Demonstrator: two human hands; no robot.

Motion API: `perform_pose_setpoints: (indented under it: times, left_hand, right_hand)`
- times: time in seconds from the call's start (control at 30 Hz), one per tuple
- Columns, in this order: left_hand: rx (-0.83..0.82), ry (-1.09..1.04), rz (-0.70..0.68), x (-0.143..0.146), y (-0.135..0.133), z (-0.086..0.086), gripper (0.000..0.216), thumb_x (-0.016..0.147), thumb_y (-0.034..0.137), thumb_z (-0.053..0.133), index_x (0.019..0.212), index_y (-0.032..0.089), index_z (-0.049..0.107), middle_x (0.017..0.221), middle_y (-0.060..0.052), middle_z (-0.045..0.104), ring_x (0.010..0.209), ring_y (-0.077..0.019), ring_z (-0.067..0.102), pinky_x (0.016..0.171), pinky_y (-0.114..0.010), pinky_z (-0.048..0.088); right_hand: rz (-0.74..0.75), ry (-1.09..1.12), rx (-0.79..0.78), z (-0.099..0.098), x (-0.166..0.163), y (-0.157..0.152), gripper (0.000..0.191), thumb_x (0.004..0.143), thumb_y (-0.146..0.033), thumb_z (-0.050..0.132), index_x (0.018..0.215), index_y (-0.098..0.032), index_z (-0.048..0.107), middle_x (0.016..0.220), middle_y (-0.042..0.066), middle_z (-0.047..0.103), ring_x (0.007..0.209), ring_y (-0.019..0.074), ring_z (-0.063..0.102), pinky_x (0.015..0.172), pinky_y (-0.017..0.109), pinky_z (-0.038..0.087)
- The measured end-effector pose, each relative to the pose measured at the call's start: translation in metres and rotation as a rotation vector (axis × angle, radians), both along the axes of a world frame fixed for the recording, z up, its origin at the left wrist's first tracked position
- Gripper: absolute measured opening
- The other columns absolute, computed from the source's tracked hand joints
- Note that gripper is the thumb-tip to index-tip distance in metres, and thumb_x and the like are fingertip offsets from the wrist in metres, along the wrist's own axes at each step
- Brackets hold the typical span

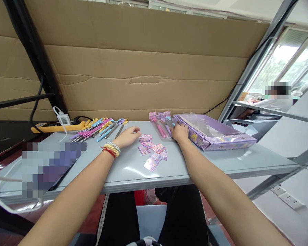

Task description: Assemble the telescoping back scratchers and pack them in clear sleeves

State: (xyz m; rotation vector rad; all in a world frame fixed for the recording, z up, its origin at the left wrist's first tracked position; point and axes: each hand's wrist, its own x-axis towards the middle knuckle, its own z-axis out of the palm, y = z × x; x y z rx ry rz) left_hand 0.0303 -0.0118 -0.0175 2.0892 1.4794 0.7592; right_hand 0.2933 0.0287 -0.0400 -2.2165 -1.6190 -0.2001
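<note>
My left hand (128, 136) hovers low over the table, palm down, fingers loosely apart and holding nothing. Just right of it lie several small pink and purple printed cards (149, 145), with a larger pale card (153, 162) nearest me. At the box's left edge, my right hand (180, 132) has its thumb and fingers on a clear-bagged back scratcher (168, 120) with a blue head, partly hidden by the hand. Beside it are other bagged back scratchers, among them a pink one (160, 128). Loose back scratchers (102, 127) with coloured claw heads and metal rods form a pile at the left.
A purple open box (215, 124) with clear plastic bags stands at the right. Left are a yellow device (59, 127), a white charger with cable (64, 118) and a blurred phone (59, 167). Cardboard (143, 65) walls the back. A person (277, 102) sits far right.
</note>
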Motion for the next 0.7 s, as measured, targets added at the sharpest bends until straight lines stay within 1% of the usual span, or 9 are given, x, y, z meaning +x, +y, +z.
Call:
perform_pose_setpoints:
  times: [0.1, 0.27, 0.33, 0.47, 0.5, 0.53, 0.63, 0.67, 0.7]
  left_hand:
    - [0.009, 0.023, 0.005, -0.001, 0.000, 0.000, 0.039, 0.087, 0.037, 0.047, 0.119, 0.017, 0.058, 0.130, -0.007, 0.059, 0.113, -0.0195, 0.058, 0.097, -0.027, 0.044]
    - [0.027, 0.038, -0.005, -0.001, 0.002, -0.001, 0.040, 0.087, 0.036, 0.047, 0.120, 0.016, 0.057, 0.129, -0.008, 0.060, 0.110, -0.0192, 0.060, 0.095, -0.027, 0.045]
    - [0.049, 0.060, -0.009, -0.002, 0.003, -0.001, 0.040, 0.087, 0.036, 0.046, 0.120, 0.015, 0.057, 0.128, -0.009, 0.060, 0.109, -0.0192, 0.060, 0.094, -0.027, 0.046]
    - [0.163, 0.184, 0.010, -0.007, 0.008, -0.003, 0.039, 0.087, 0.033, 0.046, 0.118, 0.013, 0.059, 0.124, -0.012, 0.062, 0.106, -0.0209, 0.061, 0.094, -0.030, 0.045]
    - [0.189, 0.221, 0.023, -0.008, 0.009, -0.003, 0.038, 0.086, 0.031, 0.046, 0.116, 0.012, 0.060, 0.122, -0.012, 0.063, 0.105, -0.0216, 0.061, 0.095, -0.032, 0.045]
    - [0.208, 0.251, 0.041, -0.010, 0.010, -0.003, 0.037, 0.086, 0.031, 0.047, 0.115, 0.012, 0.061, 0.120, -0.012, 0.064, 0.104, -0.0223, 0.061, 0.095, -0.032, 0.045]
    - [0.246, 0.283, 0.132, -0.015, 0.012, -0.001, 0.033, 0.083, 0.027, 0.048, 0.109, 0.014, 0.064, 0.114, -0.011, 0.066, 0.105, -0.0237, 0.061, 0.094, -0.033, 0.046]
    - [0.259, 0.286, 0.169, -0.017, 0.012, 0.000, 0.032, 0.082, 0.025, 0.049, 0.107, 0.014, 0.065, 0.112, -0.011, 0.067, 0.105, -0.0239, 0.061, 0.093, -0.033, 0.046]
    - [0.268, 0.295, 0.203, -0.018, 0.013, 0.000, 0.030, 0.081, 0.023, 0.048, 0.104, 0.014, 0.066, 0.110, -0.011, 0.068, 0.104, -0.0241, 0.061, 0.092, -0.033, 0.047]
  right_hand:
    - [-0.001, 0.010, 0.060, -0.001, -0.001, 0.001, 0.051, 0.092, -0.044, 0.041, 0.116, -0.005, 0.064, 0.127, 0.026, 0.051, 0.120, 0.0378, 0.040, 0.097, 0.047, 0.032]
    - [0.079, 0.103, 0.298, 0.000, 0.004, 0.002, 0.044, 0.091, -0.038, 0.041, 0.118, -0.009, 0.060, 0.125, 0.020, 0.055, 0.118, 0.0336, 0.043, 0.097, 0.046, 0.031]
    - [0.089, 0.153, 0.358, -0.001, 0.007, 0.003, 0.041, 0.088, -0.035, 0.044, 0.115, -0.010, 0.061, 0.121, 0.019, 0.057, 0.115, 0.0323, 0.044, 0.096, 0.045, 0.032]
    - [0.134, 0.224, 0.339, -0.004, 0.008, 0.005, 0.032, 0.083, -0.038, 0.049, 0.095, -0.014, 0.067, 0.110, 0.017, 0.062, 0.109, 0.0323, 0.047, 0.091, 0.046, 0.033]
    - [0.157, 0.230, 0.363, -0.003, 0.007, 0.004, 0.030, 0.083, -0.038, 0.048, 0.090, -0.015, 0.067, 0.106, 0.016, 0.063, 0.107, 0.0317, 0.048, 0.090, 0.046, 0.033]
    - [0.175, 0.232, 0.417, -0.001, 0.006, 0.003, 0.029, 0.082, -0.037, 0.048, 0.085, -0.016, 0.066, 0.102, 0.016, 0.064, 0.105, 0.0307, 0.048, 0.089, 0.045, 0.034]
    - [0.223, 0.229, 0.664, 0.007, 0.000, -0.003, 0.026, 0.082, -0.033, 0.044, 0.075, -0.016, 0.062, 0.089, 0.013, 0.065, 0.095, 0.0259, 0.053, 0.087, 0.041, 0.035]
    - [0.256, 0.240, 0.715, 0.010, -0.003, -0.006, 0.025, 0.082, -0.033, 0.043, 0.071, -0.017, 0.059, 0.083, 0.012, 0.065, 0.089, 0.0236, 0.054, 0.084, 0.038, 0.037]
    - [0.300, 0.263, 0.732, 0.013, -0.006, -0.009, 0.025, 0.081, -0.033, 0.043, 0.067, -0.018, 0.056, 0.076, 0.010, 0.064, 0.080, 0.0211, 0.055, 0.079, 0.035, 0.038]
